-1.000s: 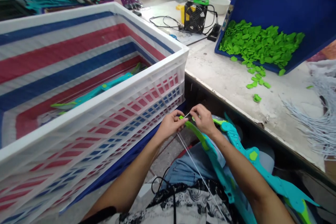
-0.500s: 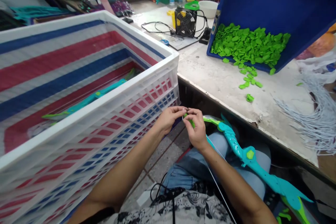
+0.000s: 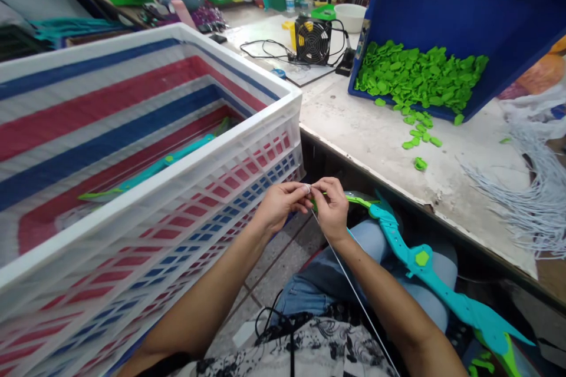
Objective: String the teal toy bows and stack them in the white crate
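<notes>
A teal and green toy bow lies across my lap, its green tip reaching up to my hands. My left hand pinches the white cord at that tip, thumb against fingertips. Close against it, my right hand is also closed, with its fingertips on the cord right at the bow's tip. From between the fingers the cord runs down past my right forearm toward my body. The fingers hide most of the bow's tip and the exact shape of the cord there.
On my left stands a white plastic crate lined with striped sheeting, another bow inside. A tipped blue bin spills small green pieces onto the table. A bundle of white cords lies at right, a small fan behind.
My fingers have shifted at the bow's tip, and a white bit of cord now shows between them. The green tip is more covered, and the cord below has swung left.
</notes>
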Demonstrator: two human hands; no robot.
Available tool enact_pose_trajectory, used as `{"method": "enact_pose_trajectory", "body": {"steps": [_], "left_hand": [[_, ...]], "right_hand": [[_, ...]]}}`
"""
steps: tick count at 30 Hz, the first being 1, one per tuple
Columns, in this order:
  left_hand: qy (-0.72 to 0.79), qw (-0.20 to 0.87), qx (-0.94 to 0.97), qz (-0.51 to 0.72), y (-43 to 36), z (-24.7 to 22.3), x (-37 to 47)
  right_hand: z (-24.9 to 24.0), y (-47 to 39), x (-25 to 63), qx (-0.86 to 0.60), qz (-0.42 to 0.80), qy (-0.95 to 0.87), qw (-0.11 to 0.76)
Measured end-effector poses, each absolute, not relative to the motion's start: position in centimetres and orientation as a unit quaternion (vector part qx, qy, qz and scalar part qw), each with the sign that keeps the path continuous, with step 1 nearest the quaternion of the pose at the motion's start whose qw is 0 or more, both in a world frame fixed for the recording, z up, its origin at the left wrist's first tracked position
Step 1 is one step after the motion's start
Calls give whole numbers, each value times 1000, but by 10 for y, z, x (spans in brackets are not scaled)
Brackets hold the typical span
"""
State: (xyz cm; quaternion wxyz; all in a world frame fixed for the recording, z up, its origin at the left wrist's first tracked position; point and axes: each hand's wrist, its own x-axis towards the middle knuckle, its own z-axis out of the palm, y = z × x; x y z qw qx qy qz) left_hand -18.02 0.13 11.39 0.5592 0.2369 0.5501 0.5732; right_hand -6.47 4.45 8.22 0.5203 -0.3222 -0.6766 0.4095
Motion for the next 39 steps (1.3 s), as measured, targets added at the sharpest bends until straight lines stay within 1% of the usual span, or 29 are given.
{"method": "enact_pose_trajectory", "body": {"steps": [3,6,10,14,18,22,27,31,33,36,39], "left_hand": [[546,572,236,565,1,114,-181],[550,559,207,585,2,111,-174],[548,541,146,622,7,108,-165],[502,584,114,628,10,112,-167],[504,603,160,596,8,115,-171],[551,564,246,564,5,112,-171],[633,440,349,533,2,101,-171],[638,416,432,483,-6,95,-176],[645,397,467,456,-10,96,-177],[668,352,501,423,-13,100,-176],[671,343,486,442,-16,102,-175]], "right_hand": [[79,45,-65,-310,413,-689,509],[77,46,-63,-299,405,-706,499],[79,51,-55,-274,358,-752,481],[86,63,-45,-255,318,-802,437],[90,71,-40,-229,285,-838,406],[88,70,-39,-231,276,-836,414],[81,67,-38,-265,356,-791,422],[73,63,-36,-281,402,-777,395],[68,61,-36,-290,392,-782,388],[61,56,-42,-331,373,-765,406],[61,50,-41,-339,396,-748,410]]}}
